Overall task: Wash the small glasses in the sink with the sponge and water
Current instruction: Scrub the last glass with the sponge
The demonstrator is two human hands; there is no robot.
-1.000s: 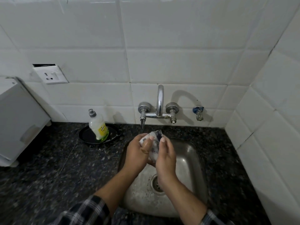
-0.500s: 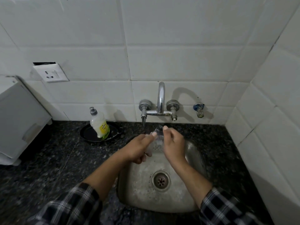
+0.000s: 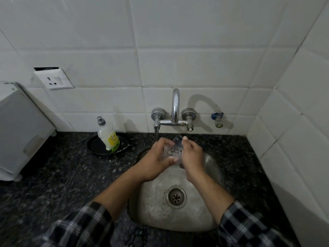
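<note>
Clear glass, 1 small tumbler [image 3: 173, 151], is held tilted above the back of the steel sink [image 3: 151, 214], centre of the frame, just below the tap [image 3: 175, 107]. The left hand [image 3: 154, 158] curls its fingers round the body, and the right hand [image 3: 192, 157] grips the opposite side. White flecks on the wall suggest suds. No sponge is visible. Judged step: rubbing or rinsing by hand. The next move calls for a firm hold on slippery glass while turning it under the tap; flow cannot be confirmed.
</note>
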